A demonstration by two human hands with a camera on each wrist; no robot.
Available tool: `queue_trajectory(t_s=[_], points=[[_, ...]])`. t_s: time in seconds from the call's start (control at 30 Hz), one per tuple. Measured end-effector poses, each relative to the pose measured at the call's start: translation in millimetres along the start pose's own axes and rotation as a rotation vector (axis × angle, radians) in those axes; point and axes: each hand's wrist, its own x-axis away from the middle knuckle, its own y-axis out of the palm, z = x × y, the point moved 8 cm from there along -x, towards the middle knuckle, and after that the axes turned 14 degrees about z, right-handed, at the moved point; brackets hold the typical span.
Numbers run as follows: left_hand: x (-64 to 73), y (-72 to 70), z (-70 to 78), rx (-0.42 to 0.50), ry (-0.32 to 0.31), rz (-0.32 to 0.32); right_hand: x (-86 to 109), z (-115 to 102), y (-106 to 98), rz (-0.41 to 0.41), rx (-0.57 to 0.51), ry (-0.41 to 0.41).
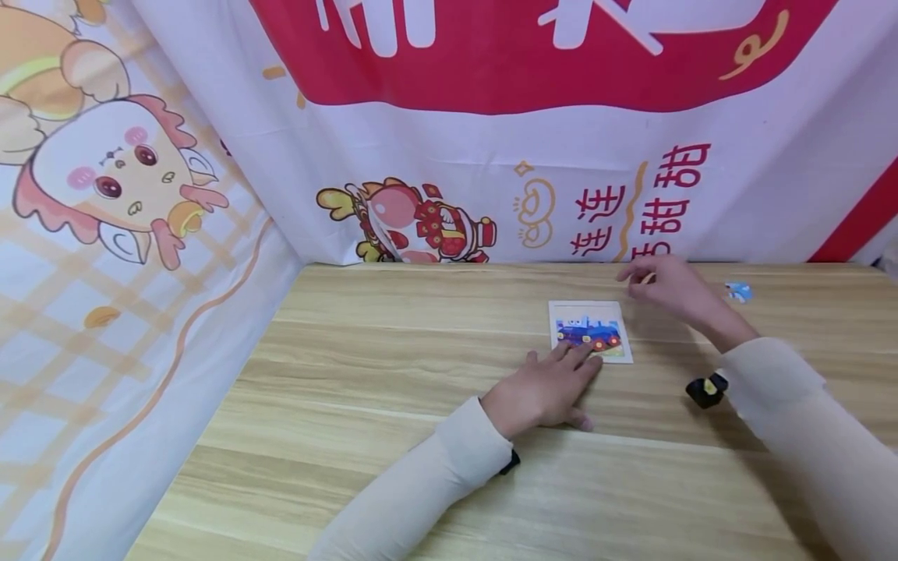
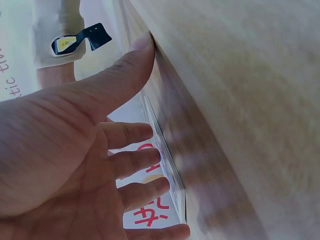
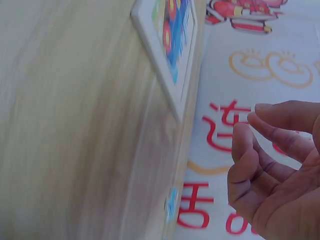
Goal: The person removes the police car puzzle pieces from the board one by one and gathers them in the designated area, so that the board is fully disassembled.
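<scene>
A small jigsaw puzzle [image 1: 610, 331] in a white frame lies on the table, with a blue vehicle with red wheels pictured in it. Bare white shows along the upper part inside its frame. My left hand [image 1: 550, 387] lies across the puzzle's near edge, fingers spread and fingertips on the picture. Just right of the puzzle, my right hand [image 1: 666, 290] is raised over the table with loosely bent fingers. In the right wrist view, nothing shows between the right thumb and fingers [image 3: 245, 170]. A light-blue puzzle piece [image 1: 739, 291] lies farther right, beyond the right hand.
The wood-grain table [image 1: 337, 366] ends at the back against a white and red printed cloth [image 1: 435, 140]. Another printed cloth [image 1: 140, 327] hangs along the left side. A black wrist device [image 1: 705, 389] sits at the right sleeve.
</scene>
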Motion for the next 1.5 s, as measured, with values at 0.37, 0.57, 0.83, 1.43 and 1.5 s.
queue_trajectory(t_s=[0.37,0.57,0.83,1.43,1.5], points=[[2.9,-1.0,-1.0,-0.008,-0.005,-0.005,5.4,-26,39,-0.09,-0.091,-0.046],[2.6,-0.9,-0.5,-0.004,-0.009,-0.008,6.2,-28,52,-0.118,-0.098,-0.064],[1.4,0.9,-1.4,-0.007,-0.014,-0.015,6.4,-31,65,-0.157,-0.099,-0.066],[0.4,3.9,-1.5,-0.02,-0.024,-0.023,3.7,-32,82,-0.259,-0.073,-0.077],[0.3,3.8,-1.5,-0.02,-0.025,-0.024,3.9,-32,83,-0.278,-0.072,-0.076]])
